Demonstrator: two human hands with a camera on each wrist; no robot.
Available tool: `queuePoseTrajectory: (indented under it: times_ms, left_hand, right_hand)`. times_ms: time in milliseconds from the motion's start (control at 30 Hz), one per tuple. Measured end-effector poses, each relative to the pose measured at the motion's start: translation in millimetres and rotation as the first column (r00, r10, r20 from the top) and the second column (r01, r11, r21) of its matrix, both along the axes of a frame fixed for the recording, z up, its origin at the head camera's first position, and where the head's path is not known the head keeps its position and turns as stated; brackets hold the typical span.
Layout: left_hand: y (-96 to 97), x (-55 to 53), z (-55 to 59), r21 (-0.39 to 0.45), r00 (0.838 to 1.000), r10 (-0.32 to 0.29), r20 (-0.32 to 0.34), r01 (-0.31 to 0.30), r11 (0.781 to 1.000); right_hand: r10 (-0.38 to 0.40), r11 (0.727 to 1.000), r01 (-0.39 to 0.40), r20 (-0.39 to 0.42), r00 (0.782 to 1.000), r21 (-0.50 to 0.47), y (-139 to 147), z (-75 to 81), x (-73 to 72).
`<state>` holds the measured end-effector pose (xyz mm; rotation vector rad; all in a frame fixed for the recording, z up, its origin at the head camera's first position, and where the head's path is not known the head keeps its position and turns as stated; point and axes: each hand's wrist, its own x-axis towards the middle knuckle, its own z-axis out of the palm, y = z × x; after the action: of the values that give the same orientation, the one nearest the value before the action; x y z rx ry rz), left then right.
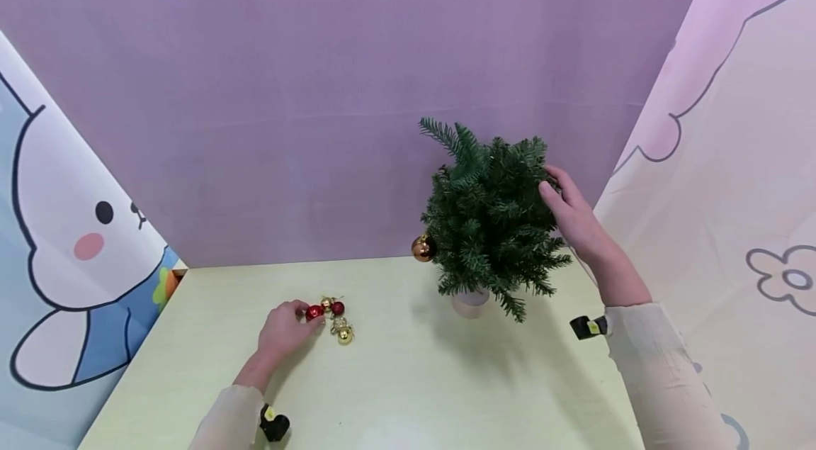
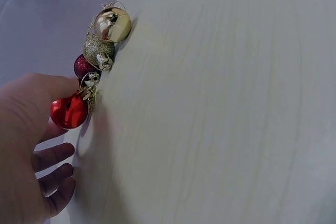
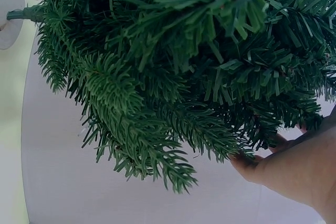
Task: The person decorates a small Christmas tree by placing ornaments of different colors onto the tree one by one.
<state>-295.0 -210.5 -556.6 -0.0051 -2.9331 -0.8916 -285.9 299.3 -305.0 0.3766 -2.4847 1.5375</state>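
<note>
Nearby, gold baubles [image 2: 113, 27] crowd the pinched red bauble [image 2: 69, 113].

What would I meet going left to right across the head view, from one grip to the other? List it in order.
Left grip → glossy red bauble → rear gold ornament → dark red bauble → copper bauble → artificial Christmas tree → right grip.

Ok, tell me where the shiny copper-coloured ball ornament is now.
In the head view, the shiny copper-coloured ball ornament hangs at the lower left edge of the bushy green artificial tree, across from the person's right hand.
</note>
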Motion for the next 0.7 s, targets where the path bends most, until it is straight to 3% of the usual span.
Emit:
queuePoseTrajectory:
  times_ms: [133,333,700]
  left_hand:
    - [-3.0,1.3,1.6,-0.014,0.998,-0.058,-0.014,0.057,0.998]
    - [-8.6,-1.7,3.4,-0.030,0.982,-0.175,-0.067,0.173,0.984]
    - [-16.8,1.0,4.3,0.050,0.989,-0.136,-0.059,0.139,0.989]
  right_hand:
    - [0.005,1.000,-0.005,-0.009,1.000,0.000,0,-0.8,-0.8]
    - [0.005,1.000,-0.005,-0.018,1.000,0.010,1,-0.9,-1.7]
    - [0.003,1.000,-0.002,-0.020,1.000,0.011,1,-2.2,-1.4]
